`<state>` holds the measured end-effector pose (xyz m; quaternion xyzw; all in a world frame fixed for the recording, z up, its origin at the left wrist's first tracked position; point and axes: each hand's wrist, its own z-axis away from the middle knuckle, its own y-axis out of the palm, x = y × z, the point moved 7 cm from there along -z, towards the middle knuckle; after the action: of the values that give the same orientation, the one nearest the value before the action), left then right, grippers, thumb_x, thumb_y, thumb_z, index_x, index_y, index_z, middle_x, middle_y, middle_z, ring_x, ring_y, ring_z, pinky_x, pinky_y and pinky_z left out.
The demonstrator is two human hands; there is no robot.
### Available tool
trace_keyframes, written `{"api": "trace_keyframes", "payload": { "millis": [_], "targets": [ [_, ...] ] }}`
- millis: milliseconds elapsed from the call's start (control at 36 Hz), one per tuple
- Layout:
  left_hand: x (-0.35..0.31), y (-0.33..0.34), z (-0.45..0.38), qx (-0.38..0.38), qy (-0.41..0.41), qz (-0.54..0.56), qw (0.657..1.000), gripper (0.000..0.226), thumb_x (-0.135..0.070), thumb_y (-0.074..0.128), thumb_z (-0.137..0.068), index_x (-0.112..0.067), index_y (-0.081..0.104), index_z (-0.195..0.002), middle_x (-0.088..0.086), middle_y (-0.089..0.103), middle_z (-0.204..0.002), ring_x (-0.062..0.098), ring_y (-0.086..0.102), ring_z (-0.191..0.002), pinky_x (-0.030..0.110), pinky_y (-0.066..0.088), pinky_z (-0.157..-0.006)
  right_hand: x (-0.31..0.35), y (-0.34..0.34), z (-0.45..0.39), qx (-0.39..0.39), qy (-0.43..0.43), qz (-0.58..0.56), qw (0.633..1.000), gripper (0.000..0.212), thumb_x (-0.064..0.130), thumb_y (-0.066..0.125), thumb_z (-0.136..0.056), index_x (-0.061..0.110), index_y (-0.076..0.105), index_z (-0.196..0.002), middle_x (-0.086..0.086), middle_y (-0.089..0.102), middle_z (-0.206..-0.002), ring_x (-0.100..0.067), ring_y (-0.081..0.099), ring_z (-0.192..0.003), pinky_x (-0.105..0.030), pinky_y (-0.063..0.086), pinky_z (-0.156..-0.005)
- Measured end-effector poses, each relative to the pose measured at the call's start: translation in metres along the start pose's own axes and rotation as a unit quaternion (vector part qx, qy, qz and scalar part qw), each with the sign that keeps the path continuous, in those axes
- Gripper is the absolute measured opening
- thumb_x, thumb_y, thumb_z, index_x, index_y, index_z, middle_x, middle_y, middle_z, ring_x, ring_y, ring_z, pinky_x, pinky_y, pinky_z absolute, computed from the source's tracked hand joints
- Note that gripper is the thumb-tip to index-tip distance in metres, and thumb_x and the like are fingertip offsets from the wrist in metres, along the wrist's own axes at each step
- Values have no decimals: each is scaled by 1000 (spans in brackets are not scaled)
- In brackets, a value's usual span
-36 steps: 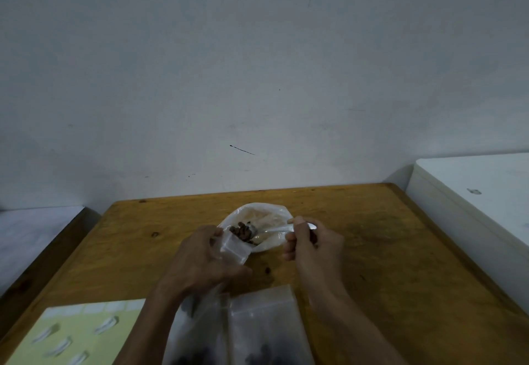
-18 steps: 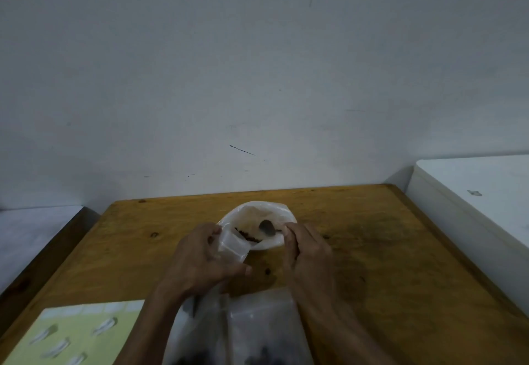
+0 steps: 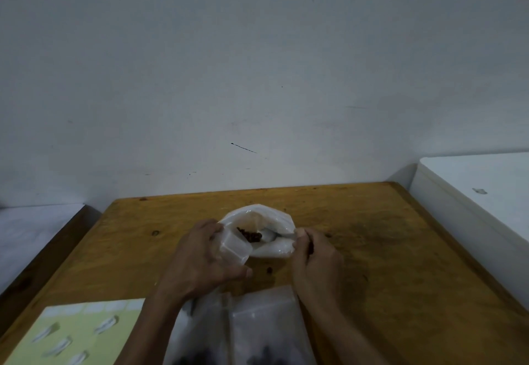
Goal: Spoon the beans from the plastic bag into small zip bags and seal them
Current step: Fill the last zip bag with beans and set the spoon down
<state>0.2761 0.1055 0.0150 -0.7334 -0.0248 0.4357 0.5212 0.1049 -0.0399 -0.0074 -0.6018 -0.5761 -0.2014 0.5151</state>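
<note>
- Head view, looking down at a wooden desk (image 3: pixel 372 250) set against a pale wall: a person works over an open plastic bag (image 3: pixel 263 218) of dark beans (image 3: pixel 249 235) at mid-desk.
- Left hand (image 3: pixel 200 264) grips a small zip bag (image 3: pixel 234 249), fingers and thumb curled round it, its mouth tipped toward the beans, apparently so a scoop has only a short way to travel.
- Right hand (image 3: pixel 315 255) is curled at the plastic bag's right rim, fingers clamped on what appears to be a spoon (image 3: pixel 269 235) handle; a pale bowl shows inside the bag, though the grip itself is partly hidden.
- Plastic bag's rim stands rolled open, which keeps the beans reachable.
- One stray bean (image 3: pixel 269 270) lies on the desk between the hands, a sign spills are a risk at this transfer.
- Nearer the person, clear bags (image 3: pixel 257 333) with dark contents lie flat, likely portions already filled; whether they are sealed cannot be told.
- Yellow sheet (image 3: pixel 71 336) carrying small pale items sits at the desk's near left corner.
</note>
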Motion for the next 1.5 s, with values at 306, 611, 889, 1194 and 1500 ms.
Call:
{"api": "trace_keyframes", "payload": {
  "millis": [306,611,889,1194,1500],
  "targets": [
    [-26,-1,0,-11,28,-36,999,106,-60,89,-48,-22,48,-138,-16,44,-120,8,49,-102,17,42,-77,-37,15,7,-15,242,-180,953,19,24,51,-102,17,68,-100,0,71,-87,-12,71,-73,-20,56,-58],
    [-32,-2,2,-24,41,-16,999,96,-50,93,-51,-24,51,-134,-12,53,-120,8,53,-100,12,41,-71,-43,26,16,2,339,-294,894,17,20,55,-101,13,71,-97,-9,73,-79,-16,70,-68,-26,57,-61],
    [5,2,-9,20,-32,97,995,76,-49,95,-45,-40,57,-110,-8,67,-105,13,65,-93,37,60,-75,-35,27,17,34,337,-301,892,15,20,55,-101,21,68,-94,-7,73,-78,-16,71,-68,-33,62,-69],
    [1,1,-7,46,-35,145,988,67,-41,96,-48,-43,57,-102,-8,66,-108,15,63,-100,43,58,-85,-30,26,15,68,371,-320,869,13,16,55,-101,18,67,-95,-8,71,-77,-12,68,-62,-23,58,-58],
    [10,-1,-4,54,-65,137,987,96,-68,86,-23,-36,64,-111,-7,68,-107,16,62,-99,44,57,-84,-37,18,9,61,399,-349,846,12,13,56,-100,10,68,-95,-9,68,-74,-14,66,-62,-28,59,-61]
  ]
}}
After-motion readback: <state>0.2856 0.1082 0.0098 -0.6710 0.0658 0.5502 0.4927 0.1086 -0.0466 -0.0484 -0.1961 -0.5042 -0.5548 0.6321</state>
